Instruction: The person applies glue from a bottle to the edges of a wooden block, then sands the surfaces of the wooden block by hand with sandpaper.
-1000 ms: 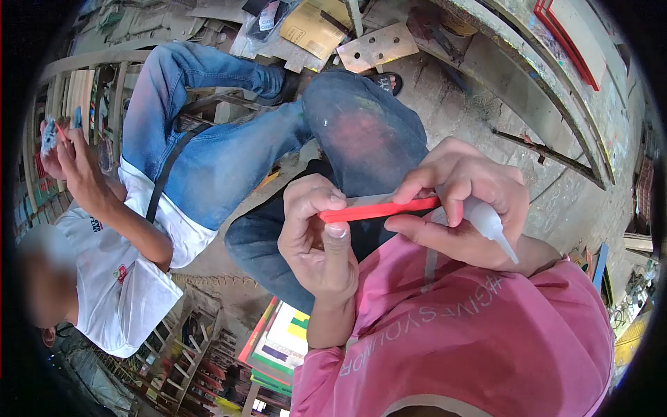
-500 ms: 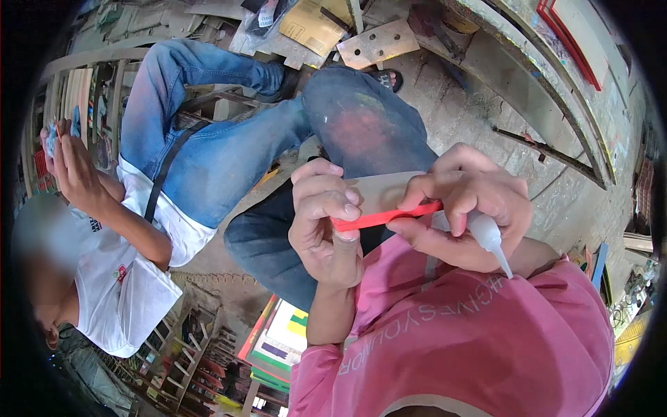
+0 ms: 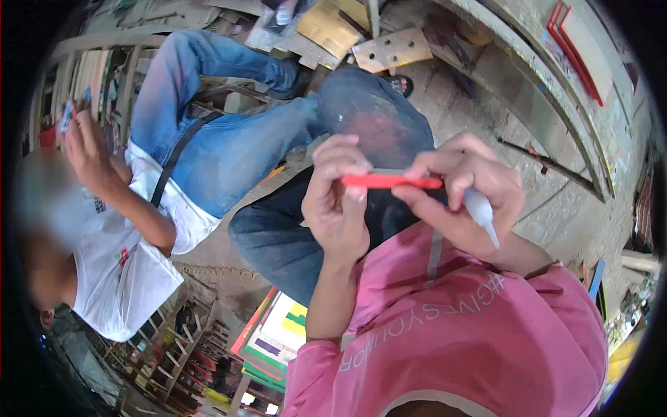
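Red strip (image 3: 383, 181) | left hand (image 3: 337, 198) + right hand (image 3: 486, 182) | bottle (image 3: 479, 208): right, contents unclear

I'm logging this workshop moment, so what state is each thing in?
Red-edged piece: held up, turned nearly edge-on
Left hand: pinching the piece's left end
Right hand: pinching the piece, also holding the bottle
White bottle: nozzle tip clear of the piece; whether capped, can't tell
Coloured sheets: stacked
Dark trousers: stained reddish at the knee
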Tool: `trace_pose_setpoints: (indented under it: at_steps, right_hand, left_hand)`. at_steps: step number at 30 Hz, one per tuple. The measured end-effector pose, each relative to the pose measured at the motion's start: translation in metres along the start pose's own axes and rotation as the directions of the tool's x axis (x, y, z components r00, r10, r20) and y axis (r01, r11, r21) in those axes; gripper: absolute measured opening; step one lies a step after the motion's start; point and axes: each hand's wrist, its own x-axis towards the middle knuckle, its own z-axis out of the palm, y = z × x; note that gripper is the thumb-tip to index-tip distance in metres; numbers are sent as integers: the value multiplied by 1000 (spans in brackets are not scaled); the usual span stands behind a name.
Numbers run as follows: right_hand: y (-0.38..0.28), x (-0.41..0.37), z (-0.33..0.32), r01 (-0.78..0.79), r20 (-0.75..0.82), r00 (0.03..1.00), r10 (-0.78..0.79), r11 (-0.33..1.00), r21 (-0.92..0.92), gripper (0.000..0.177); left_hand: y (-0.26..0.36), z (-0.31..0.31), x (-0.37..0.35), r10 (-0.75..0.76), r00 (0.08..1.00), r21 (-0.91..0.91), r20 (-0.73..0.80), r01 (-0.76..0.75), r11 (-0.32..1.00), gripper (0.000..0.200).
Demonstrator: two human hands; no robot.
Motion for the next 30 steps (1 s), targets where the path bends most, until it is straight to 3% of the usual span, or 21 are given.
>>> trace_pose_setpoints:
  at_steps: [2,3,5,7,10,14,18,23,30]
  right_hand:
    - [7,9,3,65,19,998,-63,992,-108,42]
    - [7,14,7,101,40,994,-97,990,-99,42]
    - [8,23,20,-3,-25,1000,1,998,-56,39]
    - [7,34,25,65,52,997,-64,998,-12,39]
    - [-12,47,24,-102,60,994,90,961,257,40]
    - [-26,48,6,-41,148,989,19,988,146,45]
    - [-38,36,7,25,213,974,-77,972,236,47]
    - [-51,27,10,142,204,962,-179,973,183,47]
    - [-67,23,10,249,150,949,-277,952,180,43]
  left_hand:
    - [1,-3,15,-6,1000,68,21,5,998,22]
    - [3,-3,22,3,1000,81,11,-4,997,20]
    - [-6,-19,33,45,998,23,37,-45,999,21]
    - [-6,-34,44,92,994,-23,51,-91,996,22]
    - [6,-47,55,102,993,-141,57,-93,986,19]
    - [25,-58,65,225,971,-177,82,-208,962,19]
    - [41,-52,63,245,969,-271,21,-230,935,19]
    - [57,-45,56,304,948,-264,95,-270,926,22]
    - [75,-39,48,319,947,-336,43,-287,897,23]
